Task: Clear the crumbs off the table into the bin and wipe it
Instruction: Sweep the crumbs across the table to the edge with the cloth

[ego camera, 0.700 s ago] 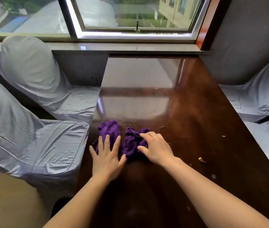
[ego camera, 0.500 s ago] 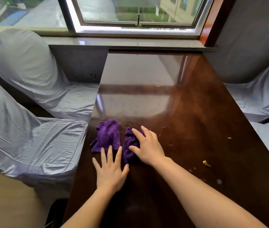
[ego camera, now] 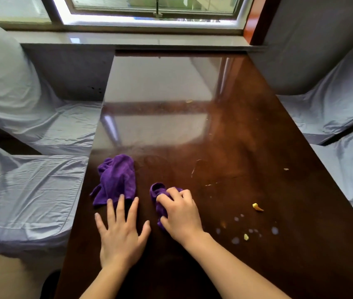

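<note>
currently right hand (ego camera: 180,214) is clenched on a bunched purple microfibre cloth (ego camera: 158,196), pressing it on the glossy dark brown wooden table (ego camera: 247,130). left hand (ego camera: 121,231) lies flat and released, fingers spread, fingertips touching the near edge of a second crumpled purple cloth (ego camera: 116,180) by the table's left edge. yellow crumbs (ego camera: 257,207) and pale specks sit right of the right hand, apart from both cloths. grey fabric-covered chairs (ego camera: 31,190) flank both sides.

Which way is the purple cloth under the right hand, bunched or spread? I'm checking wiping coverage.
Bunched: the purple cloth is a small crumpled wad, gripped by the right hand.
</note>
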Tool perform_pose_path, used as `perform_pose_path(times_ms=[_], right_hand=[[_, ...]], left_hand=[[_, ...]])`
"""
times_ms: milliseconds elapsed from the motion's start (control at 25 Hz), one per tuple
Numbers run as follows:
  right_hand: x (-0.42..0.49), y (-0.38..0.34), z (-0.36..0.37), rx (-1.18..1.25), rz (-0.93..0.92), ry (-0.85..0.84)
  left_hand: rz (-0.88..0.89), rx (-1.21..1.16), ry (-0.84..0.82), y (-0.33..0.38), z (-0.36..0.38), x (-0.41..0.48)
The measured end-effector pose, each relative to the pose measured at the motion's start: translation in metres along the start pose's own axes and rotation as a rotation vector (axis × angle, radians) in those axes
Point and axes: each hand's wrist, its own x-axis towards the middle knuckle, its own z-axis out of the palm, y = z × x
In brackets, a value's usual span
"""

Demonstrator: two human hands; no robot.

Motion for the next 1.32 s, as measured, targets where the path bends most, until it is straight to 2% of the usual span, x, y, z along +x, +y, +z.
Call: perform_pose_path(times_ms=[80,160,240,320,400,520,680,840,920,1040,1120,1240,1320], right_hand=[[-0.019,0.011,-0.010,0.134,0.060,-0.030],[-0.027,0.022,-0.029,0.403,0.247,0.001],[-0.030,0.042,-0.054,0.657,0.409,0.083],[-0.039,0.075,-0.080,0.762,0.479,0.200],[-0.050,0.119,-0.111,0.754,0.536,0.315],[-0.060,0.204,-0.151,0.564,0.597,0.421],[-0.045,0.312,-0.162,0.292,0.611,0.384],[-0.025,0.355,-0.126,0.135,0.564,0.136],[-0.024,0.349,-0.108,0.063,0.524,0.155],[-0.029,0.312,-0.095,0.102,0.358,0.221],[-0.033,0.276,-0.090,0.166,0.192,0.132],[-0.044,0.239,-0.091,0.211,-0.102,-0.128],[-0.039,0.243,-0.101,0.287,-0.132,-0.066]], left_hand=[[0.007,-0.025,0.030,0.002,-0.001,-0.002],[0.056,-0.054,0.081,0.005,-0.004,-0.005],[0.172,-0.060,0.134,0.016,-0.006,-0.006],[0.244,-0.066,0.114,0.039,-0.010,0.003],[0.207,-0.085,0.046,0.068,-0.011,0.017],[0.146,-0.004,-0.057,0.092,0.005,0.027],[0.132,0.062,-0.011,0.089,0.020,0.028],[0.127,0.081,0.015,0.087,0.023,0.030],[0.130,0.083,0.028,0.088,0.021,0.028],[0.127,0.087,0.027,0.090,0.017,0.027],[0.124,0.081,0.022,0.091,0.015,0.026],[0.123,0.069,0.022,0.092,0.015,0.025],[0.122,0.072,0.024,0.090,0.016,0.025]])
